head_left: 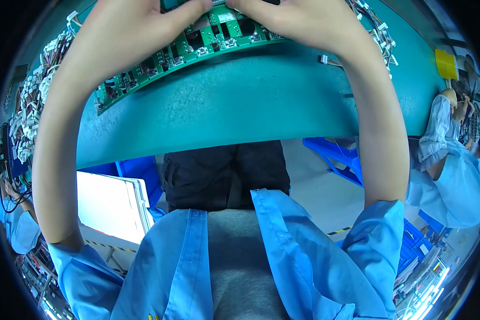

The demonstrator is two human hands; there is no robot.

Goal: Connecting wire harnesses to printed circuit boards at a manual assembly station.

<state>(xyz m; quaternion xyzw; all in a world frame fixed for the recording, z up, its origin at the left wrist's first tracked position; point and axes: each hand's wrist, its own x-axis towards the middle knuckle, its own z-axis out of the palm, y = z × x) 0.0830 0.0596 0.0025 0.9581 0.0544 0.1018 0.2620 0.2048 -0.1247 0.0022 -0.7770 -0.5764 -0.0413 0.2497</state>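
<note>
A long green circuit board (229, 44) with rows of small parts lies across the far side of the table, its near edge casting a shadow. My left hand (138, 29) reaches over it from the left, thumb bent inward onto the board. From the other side my right hand (304, 18) meets it, thumb at the same spot. Between the two thumb tips shows a bit of a pale connector (218, 2). Both hands look closed at the board; the upper frame edge cuts off their other fingers.
On the green table (218, 106), a heap of white-plugged wire harnesses (29, 114) lies left; more wires (381, 40) lie right, with one loose plug (324, 59) nearer. Blue stools (336, 152) and a white panel (112, 202) are below. A co-worker (448, 154) sits at right.
</note>
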